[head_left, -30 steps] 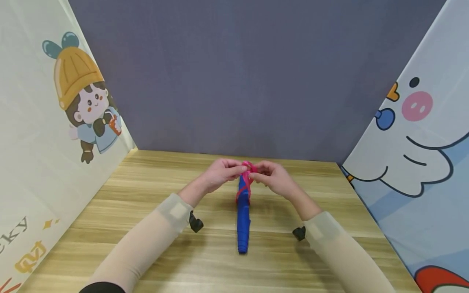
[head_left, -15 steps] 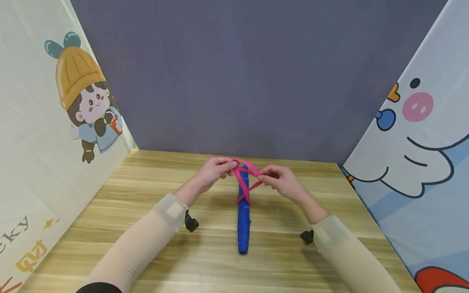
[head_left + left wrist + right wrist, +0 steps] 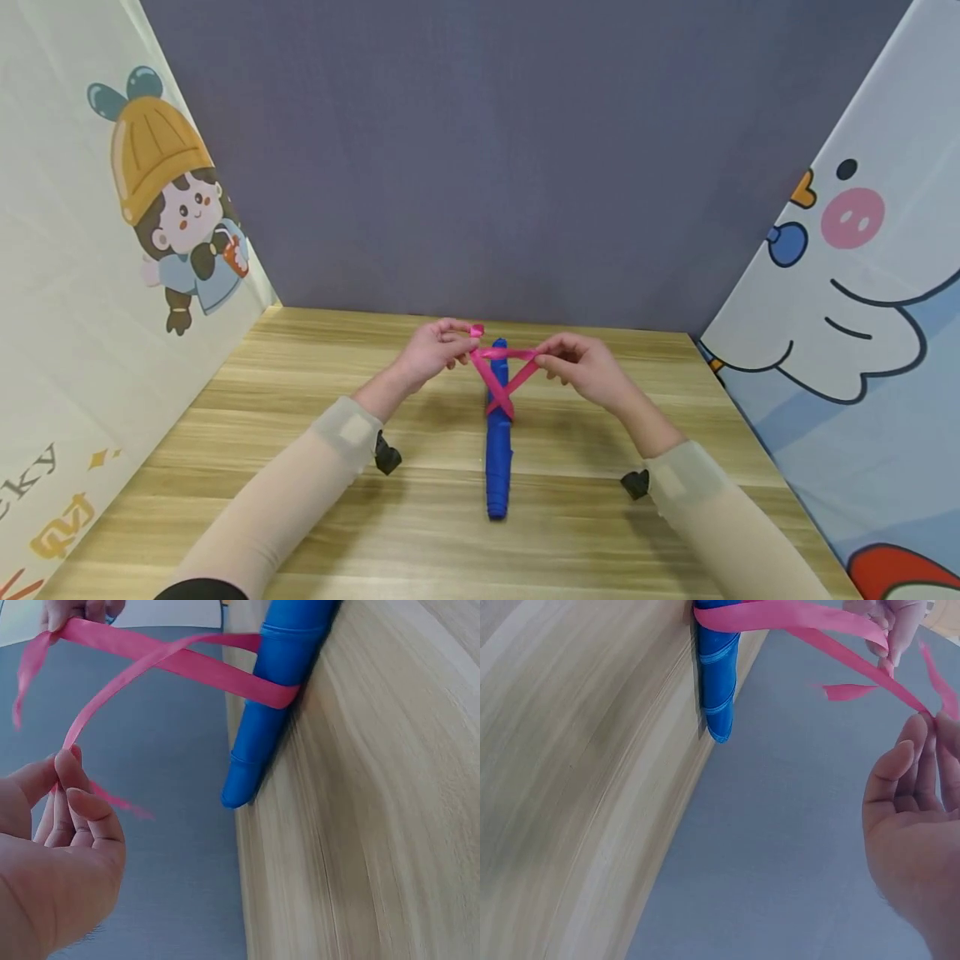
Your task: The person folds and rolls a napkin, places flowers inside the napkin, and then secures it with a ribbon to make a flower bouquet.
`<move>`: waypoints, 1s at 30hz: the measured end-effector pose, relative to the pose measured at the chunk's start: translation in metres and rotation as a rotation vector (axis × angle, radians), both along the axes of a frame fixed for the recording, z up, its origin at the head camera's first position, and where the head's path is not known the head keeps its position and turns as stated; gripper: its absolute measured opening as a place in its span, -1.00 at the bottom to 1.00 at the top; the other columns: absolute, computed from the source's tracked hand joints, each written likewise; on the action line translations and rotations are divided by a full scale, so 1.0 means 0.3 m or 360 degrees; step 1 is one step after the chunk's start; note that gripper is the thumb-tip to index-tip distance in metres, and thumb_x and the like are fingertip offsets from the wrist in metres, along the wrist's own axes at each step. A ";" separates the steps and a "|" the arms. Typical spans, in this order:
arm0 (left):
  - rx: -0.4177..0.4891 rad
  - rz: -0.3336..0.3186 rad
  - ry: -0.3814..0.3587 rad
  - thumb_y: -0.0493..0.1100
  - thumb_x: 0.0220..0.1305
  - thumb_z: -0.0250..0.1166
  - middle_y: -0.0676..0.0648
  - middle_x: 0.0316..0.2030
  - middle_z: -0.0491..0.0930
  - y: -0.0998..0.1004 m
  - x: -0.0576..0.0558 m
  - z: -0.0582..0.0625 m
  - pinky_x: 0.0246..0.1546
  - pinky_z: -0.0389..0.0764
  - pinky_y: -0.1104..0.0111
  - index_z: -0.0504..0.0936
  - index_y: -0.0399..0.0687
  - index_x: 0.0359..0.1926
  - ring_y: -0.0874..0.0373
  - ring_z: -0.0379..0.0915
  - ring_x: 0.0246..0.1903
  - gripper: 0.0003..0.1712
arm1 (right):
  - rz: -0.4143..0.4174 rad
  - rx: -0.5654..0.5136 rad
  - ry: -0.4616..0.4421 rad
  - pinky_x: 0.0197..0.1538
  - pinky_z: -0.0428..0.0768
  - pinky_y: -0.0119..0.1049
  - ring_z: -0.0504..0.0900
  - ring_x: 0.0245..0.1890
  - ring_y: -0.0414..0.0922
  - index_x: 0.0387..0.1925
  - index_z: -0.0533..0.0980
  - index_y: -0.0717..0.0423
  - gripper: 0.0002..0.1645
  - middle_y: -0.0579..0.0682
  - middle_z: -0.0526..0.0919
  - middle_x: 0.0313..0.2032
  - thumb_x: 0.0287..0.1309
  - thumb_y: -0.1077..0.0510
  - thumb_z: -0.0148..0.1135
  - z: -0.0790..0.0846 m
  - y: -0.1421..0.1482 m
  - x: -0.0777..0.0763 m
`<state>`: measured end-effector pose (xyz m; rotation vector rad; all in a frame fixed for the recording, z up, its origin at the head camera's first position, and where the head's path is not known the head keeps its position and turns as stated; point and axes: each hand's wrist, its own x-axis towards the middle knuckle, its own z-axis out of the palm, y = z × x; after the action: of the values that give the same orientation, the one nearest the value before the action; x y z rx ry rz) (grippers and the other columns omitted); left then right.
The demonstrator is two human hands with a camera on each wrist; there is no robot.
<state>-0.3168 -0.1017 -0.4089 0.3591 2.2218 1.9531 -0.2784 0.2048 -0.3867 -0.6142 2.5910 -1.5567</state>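
A long blue roll, apparently of fabric, lies lengthwise on the table. A pink ribbon passes around its far half, and the two strands cross just above it. Thumb and fingers of my left hand pinch one strand, up and left of the roll. My right hand pinches the other strand on the right. In the left wrist view the ribbon wraps round the roll. Loose tails of ribbon stick out past the fingers in the right wrist view.
The wood-grain table ends at a grey-blue back panel. Cartoon-printed panels stand at the left and right. A small black device sits at the left wrist, another at the right.
My hands have drawn apart, left hand leftward and right hand rightward. The ribbon, bunched between the fingers before, is now spread into two crossed strands. The blue roll has stayed put.
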 end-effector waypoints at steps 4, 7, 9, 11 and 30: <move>-0.0039 0.0005 0.0051 -0.17 0.53 0.43 -0.02 -0.26 0.86 0.001 0.004 -0.004 -0.40 0.56 0.40 0.57 -0.13 0.29 0.10 0.71 -0.36 -0.58 | 0.0006 0.0000 0.0014 -0.38 0.57 -0.31 0.65 -0.34 -0.08 0.06 0.74 0.00 -0.75 0.16 0.75 -0.27 0.53 -0.02 0.40 0.002 -0.006 0.000; -0.0055 -0.0003 0.0099 -0.17 0.55 0.42 -0.06 -0.24 0.86 0.006 0.006 -0.008 -0.42 0.58 0.41 0.66 -0.17 0.23 0.15 0.71 -0.39 -0.66 | 0.0006 -0.0007 0.0020 -0.37 0.58 -0.32 0.66 -0.33 -0.08 0.07 0.74 -0.01 -0.75 0.22 0.76 -0.24 0.53 -0.02 0.40 0.007 -0.013 0.002; -0.0059 -0.0008 0.0126 -0.20 0.55 0.40 -0.06 -0.25 0.85 0.010 0.006 -0.013 -0.40 0.64 0.40 0.74 -0.22 0.17 0.19 0.71 -0.39 -0.72 | 0.0009 -0.0016 0.0027 -0.37 0.58 -0.32 0.66 -0.33 -0.08 0.07 0.74 -0.01 -0.76 0.22 0.76 -0.24 0.54 -0.01 0.39 0.009 -0.016 0.004; -0.0064 -0.0015 0.0145 -0.23 0.55 0.40 -0.05 -0.26 0.84 0.013 0.004 -0.019 -0.32 0.74 0.35 0.79 -0.28 0.11 0.22 0.71 -0.39 -0.75 | 0.0016 -0.0028 0.0038 -0.36 0.60 -0.32 0.67 -0.32 -0.08 0.10 0.73 -0.01 -0.76 0.19 0.76 -0.25 0.56 0.01 0.37 0.008 -0.018 0.002; -0.0378 -0.0012 0.0127 -0.33 0.48 0.40 -0.33 -0.15 0.85 -0.071 0.005 -0.074 0.03 0.82 -0.06 0.77 -0.47 0.07 0.11 0.83 -0.27 -0.73 | -0.0050 -0.0144 -0.0018 -0.26 0.71 -0.24 0.72 -0.30 -0.11 0.17 0.68 0.22 -0.71 -0.14 0.79 -0.23 0.60 0.14 0.28 -0.051 0.033 -0.021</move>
<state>-0.3153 -0.1230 -0.4310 0.4171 2.4633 1.6729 -0.2847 0.2146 -0.4021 -0.5719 2.5458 -1.6901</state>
